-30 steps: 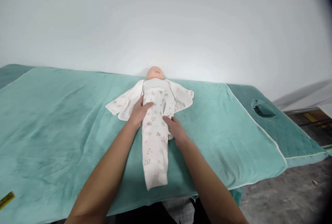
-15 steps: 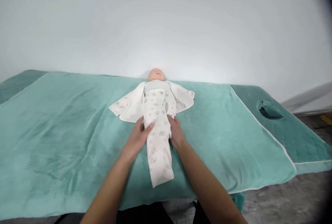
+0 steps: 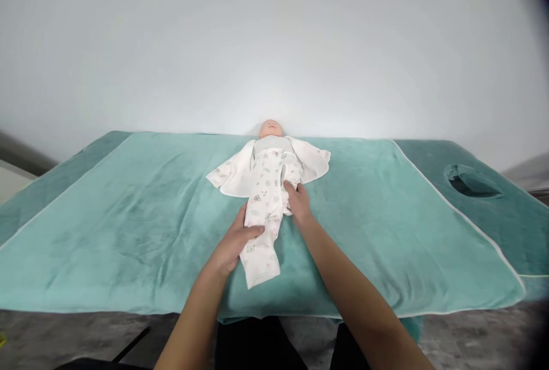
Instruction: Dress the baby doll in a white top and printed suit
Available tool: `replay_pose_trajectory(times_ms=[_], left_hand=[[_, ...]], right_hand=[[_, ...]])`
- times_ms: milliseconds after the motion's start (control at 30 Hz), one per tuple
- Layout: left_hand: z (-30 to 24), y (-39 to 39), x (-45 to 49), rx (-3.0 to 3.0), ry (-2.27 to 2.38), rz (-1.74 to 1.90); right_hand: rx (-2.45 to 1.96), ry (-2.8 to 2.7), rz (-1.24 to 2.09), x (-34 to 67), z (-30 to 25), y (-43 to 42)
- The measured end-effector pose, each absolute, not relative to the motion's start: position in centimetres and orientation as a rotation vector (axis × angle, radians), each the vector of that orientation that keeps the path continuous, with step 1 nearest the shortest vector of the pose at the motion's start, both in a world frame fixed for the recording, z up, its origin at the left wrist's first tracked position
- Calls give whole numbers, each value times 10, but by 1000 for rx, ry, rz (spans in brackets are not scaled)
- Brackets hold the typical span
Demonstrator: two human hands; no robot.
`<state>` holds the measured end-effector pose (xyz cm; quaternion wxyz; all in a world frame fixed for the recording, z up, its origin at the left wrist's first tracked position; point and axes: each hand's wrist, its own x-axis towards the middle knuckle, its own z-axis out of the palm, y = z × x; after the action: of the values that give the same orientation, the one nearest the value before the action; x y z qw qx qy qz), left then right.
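A baby doll lies on its back on the bed, head toward the wall. Its white top is spread out at both sides. Patterned white baby pants cover it from the belly down, with one leg stretched toward me. My left hand is closed around that stretched leg, its thumb on top of the cloth. On the other side, my right hand grips the shorter, bunched pant leg; its fingertips are partly hidden by cloth. The doll's feet are out of sight.
A green plush cover with white piping lies over the bed. Toward the bed's right end is a dark face hole. A pale wall runs behind the bed, and grey floor shows at the near side.
My hands have moved apart: the left down the long pant leg, the right up onto the bunched one. The two pant legs are now spread further apart. The camera view has shifted.
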<state>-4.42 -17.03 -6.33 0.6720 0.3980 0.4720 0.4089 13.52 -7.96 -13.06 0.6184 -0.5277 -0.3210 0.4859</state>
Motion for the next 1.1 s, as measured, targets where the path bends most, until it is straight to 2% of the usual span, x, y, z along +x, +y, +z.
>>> replay_pose_trajectory(times_ms=[400,667,833,967,1100], left_hand=[[-51,-165,-55,930,1093,825],[-60,-157,-75,1047,1175,781],[-75,-162,-66,1427,1397,745],[-88,-174,-53,1908,1754,918],[-90,-181,-28,2425,1481,806]], right_hand=[[-1298,-900,944,159,-119,-64],[-1415,-1194,1235,191,-107,-86],[-1458,-1311,1118,200,-114,-126],[-1353,-1487,969,205,-124,-174],[-1278,-1718,854,205,-120,-198]])
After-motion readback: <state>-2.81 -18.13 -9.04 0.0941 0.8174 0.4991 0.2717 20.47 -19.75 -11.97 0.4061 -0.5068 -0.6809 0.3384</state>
